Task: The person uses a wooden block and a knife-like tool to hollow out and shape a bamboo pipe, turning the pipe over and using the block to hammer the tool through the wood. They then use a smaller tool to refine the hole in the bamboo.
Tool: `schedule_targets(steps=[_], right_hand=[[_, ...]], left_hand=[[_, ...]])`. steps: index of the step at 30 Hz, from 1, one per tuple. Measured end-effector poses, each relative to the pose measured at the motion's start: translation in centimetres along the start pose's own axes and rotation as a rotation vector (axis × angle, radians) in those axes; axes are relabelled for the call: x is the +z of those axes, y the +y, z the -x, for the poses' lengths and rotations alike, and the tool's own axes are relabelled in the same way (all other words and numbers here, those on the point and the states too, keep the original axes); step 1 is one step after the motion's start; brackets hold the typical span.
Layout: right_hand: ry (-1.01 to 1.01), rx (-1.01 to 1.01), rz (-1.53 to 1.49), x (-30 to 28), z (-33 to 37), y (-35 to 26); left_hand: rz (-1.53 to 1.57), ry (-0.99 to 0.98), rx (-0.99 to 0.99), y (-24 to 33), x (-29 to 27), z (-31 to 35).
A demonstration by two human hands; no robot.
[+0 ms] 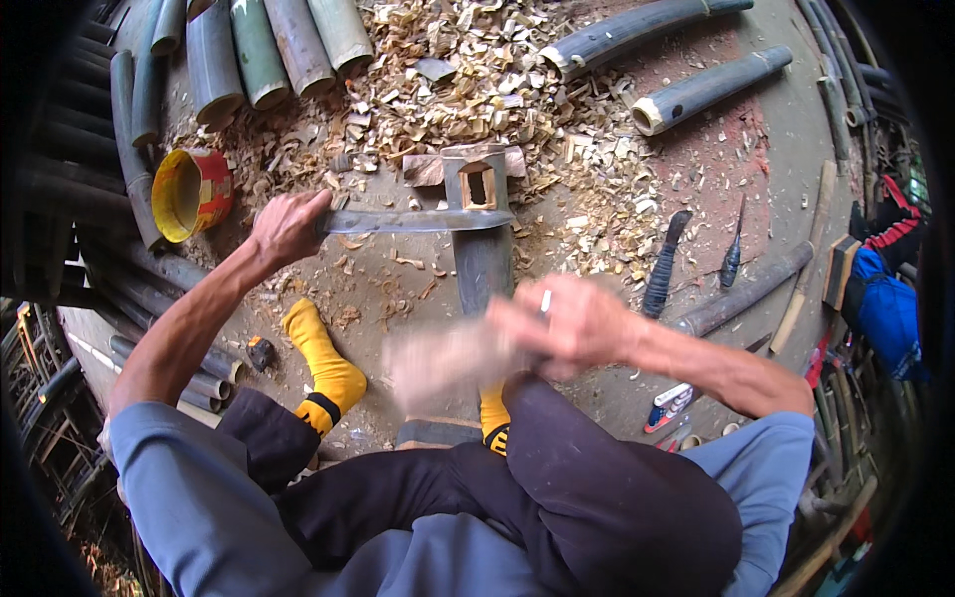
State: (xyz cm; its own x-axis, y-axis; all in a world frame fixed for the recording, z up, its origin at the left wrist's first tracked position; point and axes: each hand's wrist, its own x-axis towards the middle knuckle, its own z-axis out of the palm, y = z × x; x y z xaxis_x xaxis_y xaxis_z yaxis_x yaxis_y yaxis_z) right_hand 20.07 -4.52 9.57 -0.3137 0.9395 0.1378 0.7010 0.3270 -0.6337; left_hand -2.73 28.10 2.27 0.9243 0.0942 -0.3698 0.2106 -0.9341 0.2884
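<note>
Far to the left of the bamboo tube [483, 267] and beyond it, several greenish bamboo lengths [261, 52] lie side by side, cut ends toward the person. Nearer the tube, though still well to its left, a red and yellow tin [213, 189] lies tipped on its side. Next comes the left hand [286, 231], apart from the tube on its left, its fingers clamped around the end of a long flat blade [393, 222]. The blade lies crosswise over the tube, just on the near side of a rectangular opening cut in the tube's wall. A foot in a yellow sock [328, 366] stands left of the tube. A pale club [438, 366], badly blurred, slants over the ground just left of the tube's near part. The tube itself points away from the person, with a piece of wood [425, 170] crosswise at its far end and wood shavings [468, 85] heaped beyond. Just right of the tube, the right hand [582, 320] has its blurred fingers curled around the club's handle end. Farther right of the tube lie a dark-handled knife [658, 279], a slim pointed tool [731, 261] and, farthest, a blue bag [888, 316].
</note>
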Motion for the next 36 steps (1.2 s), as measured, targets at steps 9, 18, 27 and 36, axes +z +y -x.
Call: schedule_targets(steps=[9, 18, 27, 36], right_hand=[[-0.092, 0.038, 0.201, 0.5, -0.9, 1.6], [0.145, 0.024, 0.350, -2.0, -2.5, 4.1], [0.217, 0.621, 0.010, -2.3, 0.8, 6.2], [0.600, 0.835, -0.328, -3.3, 0.9, 2.7]], left_hand=[[-0.034, 0.060, -0.006, 0.0, 0.2, -0.4], [-0.045, 0.130, 0.025, -0.4, 1.5, -0.2], [0.570, -0.647, -0.280, -0.8, -4.3, -4.0], [0.603, 0.152, -0.172, -1.3, -3.4, -1.3]])
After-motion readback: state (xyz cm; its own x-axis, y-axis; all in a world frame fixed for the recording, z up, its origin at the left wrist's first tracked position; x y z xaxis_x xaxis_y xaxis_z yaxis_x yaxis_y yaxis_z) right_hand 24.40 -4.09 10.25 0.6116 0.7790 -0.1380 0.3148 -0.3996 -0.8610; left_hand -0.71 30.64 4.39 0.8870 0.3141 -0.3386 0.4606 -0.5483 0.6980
